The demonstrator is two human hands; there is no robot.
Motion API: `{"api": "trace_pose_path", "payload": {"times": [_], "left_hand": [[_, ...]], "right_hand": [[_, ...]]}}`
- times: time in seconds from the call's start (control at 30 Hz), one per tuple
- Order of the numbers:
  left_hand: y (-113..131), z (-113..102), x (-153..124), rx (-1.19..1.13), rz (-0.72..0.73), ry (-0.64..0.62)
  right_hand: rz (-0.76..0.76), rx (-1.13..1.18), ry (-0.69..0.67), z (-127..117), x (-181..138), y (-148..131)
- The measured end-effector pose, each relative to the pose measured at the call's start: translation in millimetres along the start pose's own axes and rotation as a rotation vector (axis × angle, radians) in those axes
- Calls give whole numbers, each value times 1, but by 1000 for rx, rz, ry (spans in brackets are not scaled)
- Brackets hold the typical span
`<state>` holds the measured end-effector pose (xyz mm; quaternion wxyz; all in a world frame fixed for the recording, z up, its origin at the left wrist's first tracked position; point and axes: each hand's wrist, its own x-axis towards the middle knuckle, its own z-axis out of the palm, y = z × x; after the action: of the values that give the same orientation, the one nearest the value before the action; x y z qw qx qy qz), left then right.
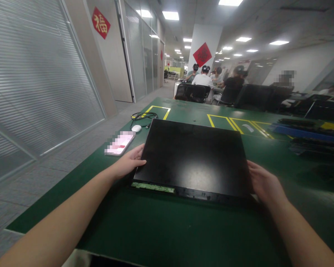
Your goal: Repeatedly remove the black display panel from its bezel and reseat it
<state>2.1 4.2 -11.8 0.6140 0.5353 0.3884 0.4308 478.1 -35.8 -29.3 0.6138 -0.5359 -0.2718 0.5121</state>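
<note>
Between my two hands is a black LCD panel point(194, 157), its dark, glossy face turned up towards me. A green circuit board strip point(153, 187) runs along the left part of its near edge. My left hand point(132, 159) grips the panel's left side, the thumb over the top face and the other fingers partly behind the edge. At the right side, my right hand point(264, 181) holds the opposite edge, with some fingers hidden behind or under it. The panel is just over the green tabletop point(167, 230); I cannot tell whether any edge touches it.
Left of the panel lie a phone point(121, 142), a white mouse-like object point(136, 128) and a coiled black cable point(141, 116). Yellow tape outlines point(225, 118) mark the table's far side. Dark stacked items with a blue tray point(303, 132) stand at right. Several people sit beyond.
</note>
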Motion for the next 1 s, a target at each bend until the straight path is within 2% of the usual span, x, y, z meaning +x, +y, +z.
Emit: {"api": "trace_pose_path", "payload": {"times": [0.2,0.37,0.6,1.0], "left_hand": [[0,1,0,-20,0,-4],[-1,1,0,-37,-1,-10],[-2,0,1,-23,-4,13],[2,2,0,12,-6,0]], "right_hand": [[-11,-29,-17,2,-1,-1],[-2,-13,19,3,-2,0],[-29,-63,-5,-3,3,1],[3,-53,3,-3,2,1]]}}
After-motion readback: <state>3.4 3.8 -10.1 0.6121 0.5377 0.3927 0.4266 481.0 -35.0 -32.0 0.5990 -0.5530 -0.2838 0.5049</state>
